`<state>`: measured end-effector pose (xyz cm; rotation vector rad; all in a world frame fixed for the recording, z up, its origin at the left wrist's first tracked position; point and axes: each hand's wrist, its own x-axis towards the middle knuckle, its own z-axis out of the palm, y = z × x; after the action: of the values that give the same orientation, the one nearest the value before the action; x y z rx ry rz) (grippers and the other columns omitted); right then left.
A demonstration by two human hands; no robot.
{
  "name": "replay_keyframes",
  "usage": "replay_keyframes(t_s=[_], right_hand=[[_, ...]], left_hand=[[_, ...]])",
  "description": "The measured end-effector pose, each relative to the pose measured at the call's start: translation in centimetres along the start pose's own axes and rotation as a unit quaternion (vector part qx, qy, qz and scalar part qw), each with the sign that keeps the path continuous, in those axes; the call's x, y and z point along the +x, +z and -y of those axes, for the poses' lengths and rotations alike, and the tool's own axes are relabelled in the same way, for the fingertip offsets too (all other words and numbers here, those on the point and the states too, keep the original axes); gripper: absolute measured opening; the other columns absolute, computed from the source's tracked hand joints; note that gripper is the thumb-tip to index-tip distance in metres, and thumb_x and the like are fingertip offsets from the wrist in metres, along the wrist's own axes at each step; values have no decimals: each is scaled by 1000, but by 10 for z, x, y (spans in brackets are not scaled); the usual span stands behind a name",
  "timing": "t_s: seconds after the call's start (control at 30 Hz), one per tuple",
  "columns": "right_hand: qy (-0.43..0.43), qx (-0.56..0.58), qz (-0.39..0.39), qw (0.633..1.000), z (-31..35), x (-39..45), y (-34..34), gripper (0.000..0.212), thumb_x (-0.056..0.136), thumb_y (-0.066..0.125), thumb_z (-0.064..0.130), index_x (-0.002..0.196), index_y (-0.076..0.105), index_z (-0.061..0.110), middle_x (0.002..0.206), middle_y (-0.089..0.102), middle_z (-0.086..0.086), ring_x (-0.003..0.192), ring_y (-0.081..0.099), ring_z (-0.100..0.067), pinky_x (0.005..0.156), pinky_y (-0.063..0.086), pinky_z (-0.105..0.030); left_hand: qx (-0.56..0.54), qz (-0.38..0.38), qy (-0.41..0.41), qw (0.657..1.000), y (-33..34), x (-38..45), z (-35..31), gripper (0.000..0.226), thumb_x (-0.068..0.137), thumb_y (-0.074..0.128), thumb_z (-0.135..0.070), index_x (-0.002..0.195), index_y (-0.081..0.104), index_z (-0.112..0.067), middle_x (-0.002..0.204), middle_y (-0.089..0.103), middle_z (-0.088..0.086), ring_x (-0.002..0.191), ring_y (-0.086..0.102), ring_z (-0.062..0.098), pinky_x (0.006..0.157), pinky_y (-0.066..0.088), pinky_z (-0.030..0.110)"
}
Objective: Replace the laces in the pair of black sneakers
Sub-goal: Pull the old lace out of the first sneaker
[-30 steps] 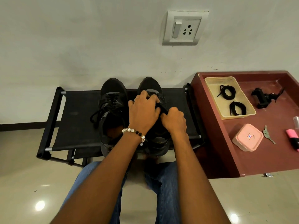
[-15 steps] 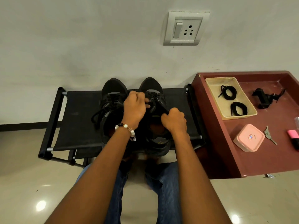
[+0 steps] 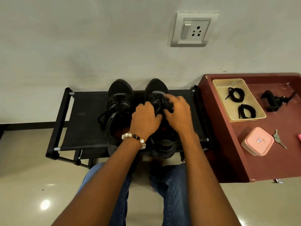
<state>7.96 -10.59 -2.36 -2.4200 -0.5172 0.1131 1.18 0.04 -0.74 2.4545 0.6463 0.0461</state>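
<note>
Corner of a home, likely an entryway or a room by the wall.

Glossy beige tiled floor reflecting ceiling lights, dark skirting under a plain off-white wall carrying a household switch-and-socket plate. Low black fabric shoe rack against the wall, bearing a pair of black sneakers. Beside it a maroon desk with everyday odds and ends: a beige tray of coiled black laces, a pink lidded box, a key, a small black clamp-like gadget.
</note>
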Motion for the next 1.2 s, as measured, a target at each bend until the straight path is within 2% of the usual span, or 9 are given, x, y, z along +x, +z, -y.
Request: replay_keyframes(t_s=[0.13,0.33,0.47,0.57,0.7,0.8,0.87,1.0,1.2], right_hand=[[-45,-53,5,998,-1,4,3,36,88,63,11,123,66,21,117,59,-6,108,56,-25,83,48,-32],[-55,-117,-41,991,9,6,8,23,90,63,20,112,67,19,106,62,-5,94,60,-26,66,44,-30],[-22,-105,-59,992,10,5,7,14,91,61,29,104,68,26,100,69,1,92,64,-25,69,45,-31],[15,-29,-94,995,5,5,1,8,91,62,30,93,66,24,89,72,2,85,66,-25,74,44,-32],[70,59,-86,992,-1,6,-6,6,92,57,19,95,63,19,92,72,2,90,65,-24,83,42,-33],[54,119,-47,990,-5,5,-10,21,88,53,9,104,61,21,96,70,4,88,64,-17,84,47,-33],[13,168,3,986,-6,3,-11,24,86,55,5,99,65,22,100,67,4,84,62,-9,80,48,-25],[-90,51,13,995,-10,7,-3,11,84,69,19,94,73,18,106,64,2,101,56,-18,87,45,-29],[-109,-79,2,991,-1,8,1,11,95,56,16,88,64,12,105,61,-3,101,51,-23,78,47,-39]], left_hand=[[23,64,-49,996,13,-6,-1,41,93,59,-29,121,48,-1,119,54,18,104,57,34,73,41,32],[-21,47,-94,994,25,0,-2,35,98,46,-27,118,49,2,115,58,21,101,59,38,68,42,37],[-69,62,-120,988,29,4,0,43,97,47,-27,128,41,3,120,56,24,104,58,41,70,40,36],[-74,65,-130,987,30,6,0,43,96,47,-26,129,40,1,119,56,22,103,58,40,68,40,36],[-75,63,-134,986,31,6,-1,47,97,48,-27,133,37,1,126,52,22,109,55,39,71,37,35],[-78,63,-135,986,30,7,-2,48,97,49,-26,135,37,1,130,48,22,112,53,38,74,36,33],[-84,65,-137,985,30,7,-2,49,97,49,-26,136,36,1,131,46,23,114,52,39,75,36,34],[-84,73,-143,983,30,9,-2,51,97,50,-28,136,35,1,134,45,22,118,50,39,76,35,34],[-80,74,-141,984,28,8,-2,47,96,49,-24,134,37,1,132,47,22,116,51,38,75,36,34]])
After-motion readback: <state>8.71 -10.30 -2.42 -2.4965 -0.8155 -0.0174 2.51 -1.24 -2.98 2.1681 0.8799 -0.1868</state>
